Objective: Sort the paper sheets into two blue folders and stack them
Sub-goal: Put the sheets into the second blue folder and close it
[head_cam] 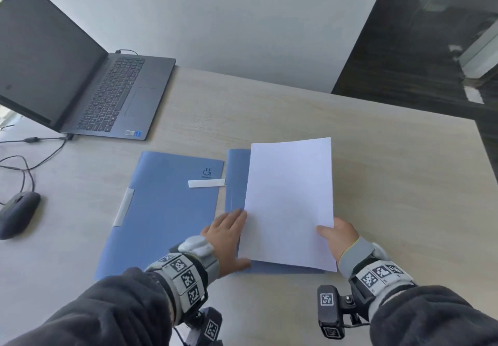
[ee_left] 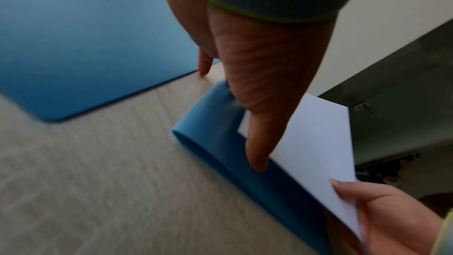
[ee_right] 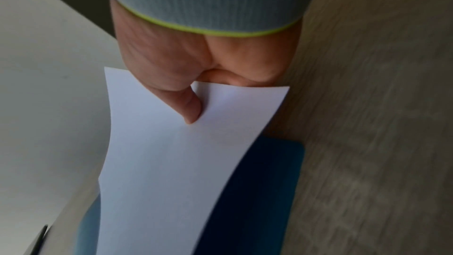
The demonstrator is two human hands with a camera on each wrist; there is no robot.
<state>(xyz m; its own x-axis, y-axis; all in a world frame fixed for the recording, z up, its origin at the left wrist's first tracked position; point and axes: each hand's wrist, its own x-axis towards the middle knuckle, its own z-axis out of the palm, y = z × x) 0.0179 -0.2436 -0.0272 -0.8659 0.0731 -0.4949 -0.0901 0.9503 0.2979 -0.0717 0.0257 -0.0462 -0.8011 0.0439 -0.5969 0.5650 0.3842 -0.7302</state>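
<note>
My right hand [head_cam: 340,240] pinches the paper sheets [head_cam: 289,203] over the right folder [head_cam: 237,184], left hand [head_cam: 229,240] flat holding it open; the left folder [head_cam: 167,211] lies shut, nothing stacked.

Soft, even daylight is seen on the worktop [head_cam: 377,170]; shadows are faint. Both wrist views are smeared by motion blur, and edges are bent by wide-angle distortion.

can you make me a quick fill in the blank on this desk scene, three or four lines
1. The right hand pinches the white ____ by its near right corner.
2. The left hand rests on the right-hand ____ folder.
3. The laptop at the far left has its lid ____.
4. The second folder lies ____ on the table.

Missing words: paper; blue; open; closed
</note>
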